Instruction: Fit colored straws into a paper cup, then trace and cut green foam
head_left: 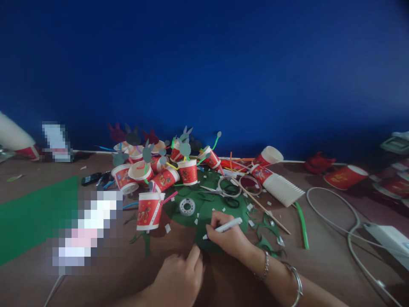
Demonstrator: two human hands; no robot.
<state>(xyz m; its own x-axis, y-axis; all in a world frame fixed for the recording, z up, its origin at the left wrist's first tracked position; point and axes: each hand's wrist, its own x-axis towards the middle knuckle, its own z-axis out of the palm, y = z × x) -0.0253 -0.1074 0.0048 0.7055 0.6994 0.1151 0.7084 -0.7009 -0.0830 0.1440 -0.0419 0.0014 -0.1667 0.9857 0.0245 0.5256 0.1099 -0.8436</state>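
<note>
Pinching white marker (229, 225) in right hand (228, 239), nib-8 to tail-2 o'clock, over dark-green paper (201, 226) at 1 o'clock from left hand (180, 273) with extended index, grip unclear.

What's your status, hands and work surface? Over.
Right hand gripping marker, tip down at green paper. Left hand by its near edge, contact unclear. Scissors and tape lie beyond, apart from both hands.
</note>
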